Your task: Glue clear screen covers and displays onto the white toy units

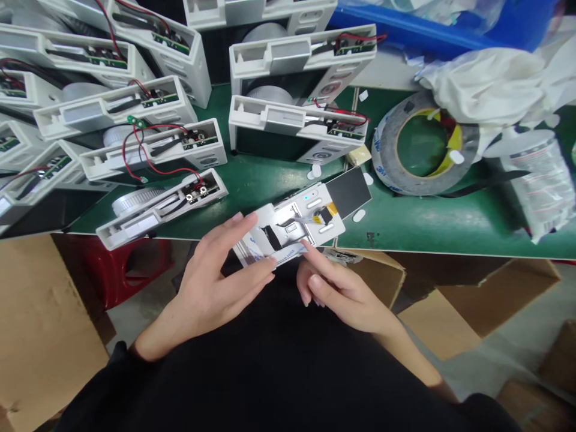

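A white electronic device housing [288, 225] lies tilted at the table's near edge. Black tape, a ribbon cable with amber tape and small slots show on its upper face. From its right end juts a dark flat panel [350, 193]. My left hand [220, 270] grips the left end between thumb and fingers. Along the near edge runs a white adhesive strip [290, 252] with blue print. My right hand [337, 282] touches this strip with its outstretched index fingertip; the other fingers are curled and nothing shows in them.
Several white device housings [153, 156] with red and black wires stand at left and back. A tape roll [382, 150] lies at right, near a plastic-wrapped bundle [535, 186] and white bag [490, 84]. A blue bin [432, 30] is behind; cardboard boxes [450, 312] sit below the table.
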`<state>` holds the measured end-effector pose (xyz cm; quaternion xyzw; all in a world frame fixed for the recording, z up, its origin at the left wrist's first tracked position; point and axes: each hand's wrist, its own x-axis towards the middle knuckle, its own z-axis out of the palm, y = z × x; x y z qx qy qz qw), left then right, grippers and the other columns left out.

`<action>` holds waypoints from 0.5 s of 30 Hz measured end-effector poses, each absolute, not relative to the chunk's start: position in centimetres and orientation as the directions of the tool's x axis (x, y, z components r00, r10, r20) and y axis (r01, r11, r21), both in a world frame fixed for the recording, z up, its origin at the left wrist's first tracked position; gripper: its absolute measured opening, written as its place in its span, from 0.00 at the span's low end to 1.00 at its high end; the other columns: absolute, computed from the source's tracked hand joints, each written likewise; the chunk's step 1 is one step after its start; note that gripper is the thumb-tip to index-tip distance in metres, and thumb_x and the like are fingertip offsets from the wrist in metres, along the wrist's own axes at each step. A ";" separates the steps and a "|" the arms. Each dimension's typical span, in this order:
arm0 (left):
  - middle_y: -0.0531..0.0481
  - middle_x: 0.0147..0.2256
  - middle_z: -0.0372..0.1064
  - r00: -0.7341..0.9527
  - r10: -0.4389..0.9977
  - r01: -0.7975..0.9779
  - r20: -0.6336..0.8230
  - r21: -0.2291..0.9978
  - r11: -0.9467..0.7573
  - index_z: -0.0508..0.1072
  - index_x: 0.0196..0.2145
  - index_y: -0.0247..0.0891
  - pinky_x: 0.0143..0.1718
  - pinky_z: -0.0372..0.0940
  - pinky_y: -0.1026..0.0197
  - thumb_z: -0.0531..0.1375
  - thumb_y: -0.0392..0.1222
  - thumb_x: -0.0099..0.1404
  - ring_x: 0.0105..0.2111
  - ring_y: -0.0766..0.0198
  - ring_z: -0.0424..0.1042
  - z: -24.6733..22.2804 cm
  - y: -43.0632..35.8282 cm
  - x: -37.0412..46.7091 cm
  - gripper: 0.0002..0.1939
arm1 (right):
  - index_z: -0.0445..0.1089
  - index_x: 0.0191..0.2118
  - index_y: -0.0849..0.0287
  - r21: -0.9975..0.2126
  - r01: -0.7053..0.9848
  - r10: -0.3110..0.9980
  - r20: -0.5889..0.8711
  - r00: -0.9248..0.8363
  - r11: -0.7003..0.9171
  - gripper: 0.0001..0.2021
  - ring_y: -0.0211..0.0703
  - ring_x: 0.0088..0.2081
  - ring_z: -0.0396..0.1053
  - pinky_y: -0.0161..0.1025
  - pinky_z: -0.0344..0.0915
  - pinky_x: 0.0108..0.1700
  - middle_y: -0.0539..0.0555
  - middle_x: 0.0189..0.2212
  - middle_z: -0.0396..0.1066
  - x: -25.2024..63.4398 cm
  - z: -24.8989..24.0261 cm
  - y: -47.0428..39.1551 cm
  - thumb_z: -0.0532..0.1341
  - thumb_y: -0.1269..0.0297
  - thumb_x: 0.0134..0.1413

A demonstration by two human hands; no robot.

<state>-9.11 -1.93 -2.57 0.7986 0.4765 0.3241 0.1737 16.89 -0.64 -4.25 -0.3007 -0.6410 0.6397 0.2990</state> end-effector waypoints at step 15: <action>0.41 0.64 0.74 0.342 0.876 0.702 0.339 0.528 -0.479 0.79 0.52 0.45 0.60 0.78 0.47 0.66 0.33 0.74 0.66 0.47 0.75 -2.0 -1.7 -8.7 0.11 | 0.46 0.82 0.31 -0.992 0.096 0.789 0.001 -0.614 0.076 0.32 0.34 0.26 0.67 0.32 0.70 0.30 0.43 0.29 0.70 17.3 -4.1 -0.4 0.50 0.67 0.83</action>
